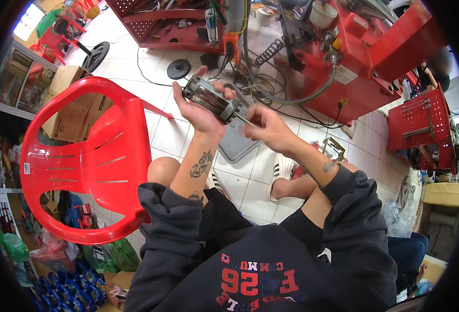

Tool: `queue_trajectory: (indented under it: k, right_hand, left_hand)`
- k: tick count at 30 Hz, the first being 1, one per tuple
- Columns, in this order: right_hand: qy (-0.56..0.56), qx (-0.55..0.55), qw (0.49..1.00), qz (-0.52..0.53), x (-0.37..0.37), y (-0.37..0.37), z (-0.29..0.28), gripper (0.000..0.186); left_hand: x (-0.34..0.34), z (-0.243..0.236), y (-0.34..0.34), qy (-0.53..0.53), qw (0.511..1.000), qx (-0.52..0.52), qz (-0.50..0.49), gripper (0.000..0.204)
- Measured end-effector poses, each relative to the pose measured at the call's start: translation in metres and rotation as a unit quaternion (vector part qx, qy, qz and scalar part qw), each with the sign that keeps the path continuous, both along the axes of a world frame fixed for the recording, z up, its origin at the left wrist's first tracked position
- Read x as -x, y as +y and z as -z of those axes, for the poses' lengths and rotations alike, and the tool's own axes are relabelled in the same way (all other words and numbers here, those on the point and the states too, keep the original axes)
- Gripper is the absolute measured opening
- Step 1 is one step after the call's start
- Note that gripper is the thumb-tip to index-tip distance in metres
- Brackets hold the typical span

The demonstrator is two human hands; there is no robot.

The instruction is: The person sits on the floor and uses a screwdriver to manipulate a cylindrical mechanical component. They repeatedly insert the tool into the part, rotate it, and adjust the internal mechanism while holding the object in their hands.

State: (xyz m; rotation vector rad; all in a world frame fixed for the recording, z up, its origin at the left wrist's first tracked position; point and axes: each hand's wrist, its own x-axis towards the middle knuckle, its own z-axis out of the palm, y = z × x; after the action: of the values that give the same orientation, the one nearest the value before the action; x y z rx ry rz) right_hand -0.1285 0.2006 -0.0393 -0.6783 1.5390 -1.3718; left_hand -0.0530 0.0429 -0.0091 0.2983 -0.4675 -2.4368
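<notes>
Head view, looking down on a seated person's own arms and lap. Both forearms rise from the lower edge, in pushed-up dark sleeves, and meet over a white tiled floor.

The left hand (201, 112) is closed around a cylindrical motor part (210, 100), dark with a metal casing. The cylinder's long axis runs diagonally: its wider end points up and to the left, above the thumb, and its narrower end points down and to the right, toward the other hand. The fingers wrap the body from behind and below, so the part sits raised in front of the person, nearer the left hand than the right.

The right hand (269, 127) is just beside the cylinder's lower right end, fingers pinched narrowly on a thin metal tool (246, 121). The tool's tip reaches the end of the motor part; whether it is a screwdriver or a pin is hard to tell at this size.

Beneath the hands, flat on the tiles, lies a grey tray (238, 147). A white sandal (280, 174) shows below the right wrist. To the left stands a red plastic chair (91, 161), with cardboard boxes (71, 104) behind it. A large red machine (364, 57) with hoses and cables fills the upper right, and a red tool cart (421, 125) stands at the far right.
</notes>
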Motion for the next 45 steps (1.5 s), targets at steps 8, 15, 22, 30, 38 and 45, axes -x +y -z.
queue_trajectory:
  k: [8, 15, 22, 30, 38, 45]
  right_hand:
    - [-0.063, -0.016, 0.997, -0.047, 0.012, -0.003, 0.000, 0.040]
    - [-0.048, -0.023, 0.998, 0.012, -0.007, 0.000, -0.023, 0.035]
    - [0.042, 0.036, 0.996, 0.071, -0.005, -0.004, -0.020, 0.029]
    - [0.086, 0.009, 0.994, -0.067, 0.014, 0.002, -0.002, 0.027]
    - [-0.017, -0.032, 0.997, -0.069, 0.017, 0.004, -0.012, 0.034]
    - [0.114, -0.024, 0.993, 0.012, -0.001, 0.004, 0.004, 0.049]
  left_hand:
    - [-0.002, 0.003, -0.003, -0.001, 1.000, -0.003, -0.007, 0.071]
    - [-0.002, 0.007, -0.002, -0.018, 1.000, 0.015, 0.000, 0.072]
    - [-0.001, 0.014, -0.002, -0.046, 0.997, 0.061, 0.001, 0.071]
    - [0.004, 0.017, 0.000, -0.032, 0.998, 0.051, 0.022, 0.071]
    - [0.004, 0.016, 0.003, -0.019, 0.999, 0.035, 0.020, 0.070]
    - [0.001, 0.010, -0.001, -0.019, 0.999, 0.036, 0.017, 0.069]
